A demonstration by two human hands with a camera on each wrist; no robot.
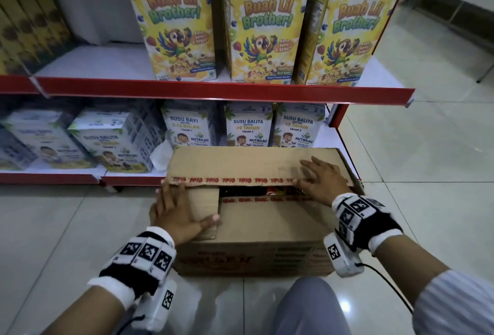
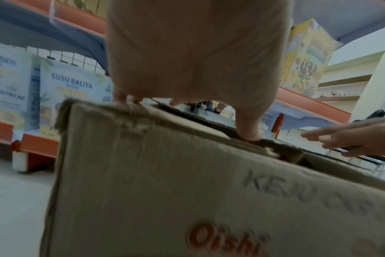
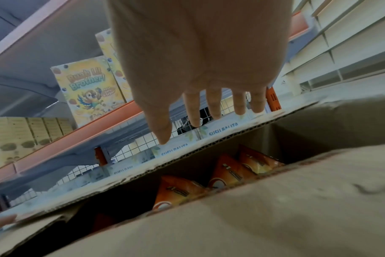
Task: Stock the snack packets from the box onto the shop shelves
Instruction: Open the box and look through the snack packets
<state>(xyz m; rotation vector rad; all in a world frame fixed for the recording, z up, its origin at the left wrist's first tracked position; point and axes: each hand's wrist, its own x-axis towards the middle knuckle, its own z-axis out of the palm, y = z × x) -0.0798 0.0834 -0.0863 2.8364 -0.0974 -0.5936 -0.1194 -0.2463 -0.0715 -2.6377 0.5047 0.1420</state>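
A brown cardboard box [image 1: 267,230] sits on the floor in front of the shop shelves. Its far flap [image 1: 240,165] is lifted a little, leaving a dark slot. Through the slot the right wrist view shows several orange snack packets [image 3: 229,172] inside. My left hand [image 1: 179,211] lies flat on the box's near left flap, with its fingertips at the edge of the far flap. My right hand [image 1: 323,178] rests with spread straight fingers on the far flap near its right end. Neither hand holds a packet.
The red-edged upper shelf [image 1: 213,91] carries three yellow cereal boxes [image 1: 263,27] with bare room to their left. The lower shelf holds white milk-formula boxes [image 1: 248,127] right behind the cardboard box. Tiled floor [image 1: 414,147] spreads to the right. My knee [image 1: 310,308] is behind the box.
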